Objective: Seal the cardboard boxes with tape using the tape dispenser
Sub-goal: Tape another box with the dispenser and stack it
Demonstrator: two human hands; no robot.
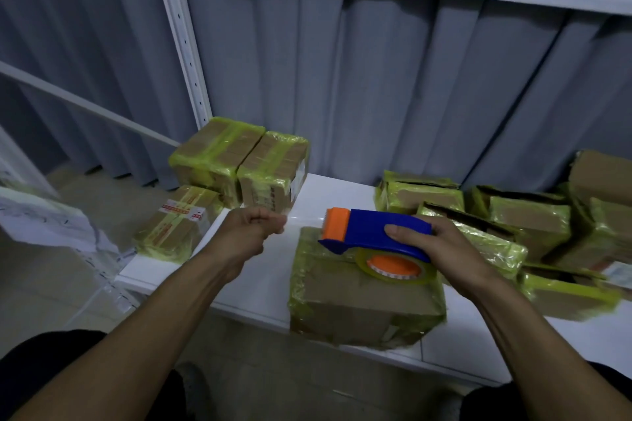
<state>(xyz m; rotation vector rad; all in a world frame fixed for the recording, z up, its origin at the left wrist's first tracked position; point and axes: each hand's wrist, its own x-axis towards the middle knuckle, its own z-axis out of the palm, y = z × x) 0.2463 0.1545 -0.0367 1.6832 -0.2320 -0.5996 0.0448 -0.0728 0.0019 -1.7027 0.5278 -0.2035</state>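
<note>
Gripping dispenser (pixel 376 232), R hand (pixel 441 249) (over box (pixel 362 304))

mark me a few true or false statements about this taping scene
1. The right hand holds the tape dispenser. True.
2. The tape dispenser is red and green. False: it is blue with orange parts.
3. The tape dispenser is over the nearest box. True.
4. The left hand lies flat on the nearest box. False: its fingers are curled, and it is to the left of that box.
5. The nearest box rests on a white shelf. True.
</note>
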